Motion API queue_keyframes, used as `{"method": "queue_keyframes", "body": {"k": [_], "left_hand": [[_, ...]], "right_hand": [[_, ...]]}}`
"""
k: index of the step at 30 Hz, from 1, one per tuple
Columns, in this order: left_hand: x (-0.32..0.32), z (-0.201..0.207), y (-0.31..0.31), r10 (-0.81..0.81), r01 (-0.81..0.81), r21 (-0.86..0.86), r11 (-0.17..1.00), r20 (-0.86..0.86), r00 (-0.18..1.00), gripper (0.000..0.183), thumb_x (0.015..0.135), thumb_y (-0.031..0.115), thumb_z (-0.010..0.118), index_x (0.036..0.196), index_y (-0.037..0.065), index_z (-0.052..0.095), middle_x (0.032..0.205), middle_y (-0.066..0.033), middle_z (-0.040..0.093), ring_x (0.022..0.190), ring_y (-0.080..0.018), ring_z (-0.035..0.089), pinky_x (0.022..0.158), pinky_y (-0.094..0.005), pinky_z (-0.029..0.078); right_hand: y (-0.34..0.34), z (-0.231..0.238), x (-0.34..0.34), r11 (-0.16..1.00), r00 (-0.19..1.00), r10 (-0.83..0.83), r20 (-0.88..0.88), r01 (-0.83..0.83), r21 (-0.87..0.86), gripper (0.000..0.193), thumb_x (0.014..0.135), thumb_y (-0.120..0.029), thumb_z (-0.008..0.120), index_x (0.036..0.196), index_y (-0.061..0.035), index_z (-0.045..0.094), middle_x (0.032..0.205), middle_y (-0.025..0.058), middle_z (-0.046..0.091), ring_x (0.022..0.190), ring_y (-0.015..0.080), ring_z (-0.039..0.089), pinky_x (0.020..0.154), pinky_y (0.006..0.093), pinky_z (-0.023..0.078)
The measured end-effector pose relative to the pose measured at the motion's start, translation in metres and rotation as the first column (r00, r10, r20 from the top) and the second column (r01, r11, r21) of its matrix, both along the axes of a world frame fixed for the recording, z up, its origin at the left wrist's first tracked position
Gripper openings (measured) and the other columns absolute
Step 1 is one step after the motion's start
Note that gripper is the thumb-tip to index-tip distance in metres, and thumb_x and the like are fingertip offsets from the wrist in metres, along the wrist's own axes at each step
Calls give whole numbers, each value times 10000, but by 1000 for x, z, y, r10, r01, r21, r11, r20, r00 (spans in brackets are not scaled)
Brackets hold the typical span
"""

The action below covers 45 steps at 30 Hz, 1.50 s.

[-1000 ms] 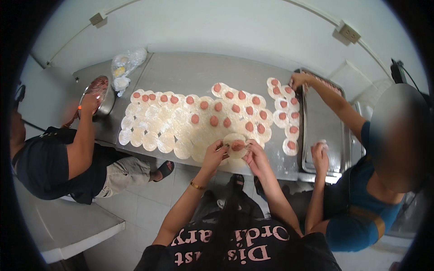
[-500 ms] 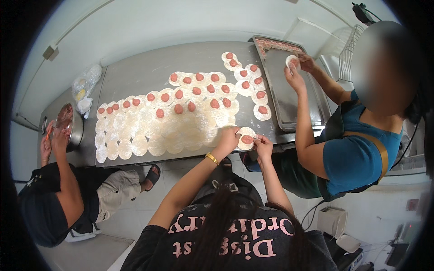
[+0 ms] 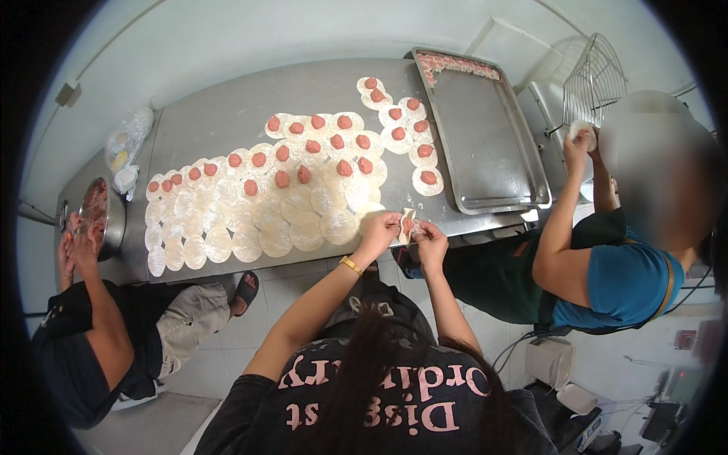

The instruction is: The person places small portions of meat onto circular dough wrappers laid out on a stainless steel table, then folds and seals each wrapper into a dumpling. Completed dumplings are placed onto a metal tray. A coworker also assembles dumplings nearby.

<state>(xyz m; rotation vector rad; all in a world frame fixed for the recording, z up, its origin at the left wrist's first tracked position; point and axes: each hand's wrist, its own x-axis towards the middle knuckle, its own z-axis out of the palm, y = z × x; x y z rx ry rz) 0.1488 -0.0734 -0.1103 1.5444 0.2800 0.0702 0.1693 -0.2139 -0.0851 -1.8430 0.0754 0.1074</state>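
Between my hands, at the front edge of the metal table, a dumpling [image 3: 407, 227] is partly folded, with pink filling showing between the wrapper's edges. My left hand [image 3: 378, 232], with a gold band on its wrist, pinches one side of it. The fingers of my right hand [image 3: 431, 244] pinch the other side. Just beyond my left hand, overlapping round wrappers [image 3: 307, 234] cover much of the table [image 3: 220, 114]. Many in the far rows carry a lump of pink filling [image 3: 282, 179]; the near rows are bare.
A large metal tray [image 3: 485, 144] stands at the right, with small filled dumplings [image 3: 459, 64] along its far end. A co-worker in blue [image 3: 599, 280] holds a wrapper [image 3: 582, 130]. At left, another person's hands [image 3: 78, 246] work by a metal bowl [image 3: 115, 216] of pink filling, near a plastic bag [image 3: 129, 144].
The wrapper in my hands has gone from open and flat to partly folded, and my hands are closer together. The co-worker at right has moved hands and wrapper rightward, away from the tray.
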Motion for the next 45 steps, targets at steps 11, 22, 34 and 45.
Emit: {"method": "queue_keyframes", "body": {"k": [11,22,34,45], "left_hand": [[-1,35,1,-9,-50,-532,845,-107,994,177,839,-6,589,1004,-5,525,967,-66,581,871,-128,588,761,-265,525],[-3,52,3,-112,77,-473,878,-46,993,249,820,-25,614,1054,-4,533,1075,-93,550,941,-167,601,792,-279,539],[6,32,-6,-126,91,365,926,73,989,257,677,20,741,871,-5,574,906,-145,625,781,-228,656,641,-307,510],[10,36,-9,-266,199,522,829,57,962,372,653,106,772,973,17,604,784,-158,643,717,-257,658,621,-328,499]], "right_hand": [[-1,39,-1,823,988,83,-131,6,568,257,770,93,582,1019,32,580,912,64,643,786,118,610,714,224,477],[-25,26,26,971,983,179,-27,-172,165,351,717,111,596,1055,21,625,959,69,640,792,102,588,697,220,466],[-23,15,39,917,928,364,84,-340,-209,346,677,81,604,1012,-1,636,910,146,649,770,198,635,716,295,490],[-27,25,37,839,877,459,143,-376,-392,329,639,90,601,958,13,627,886,171,608,756,316,615,682,363,489]]}}
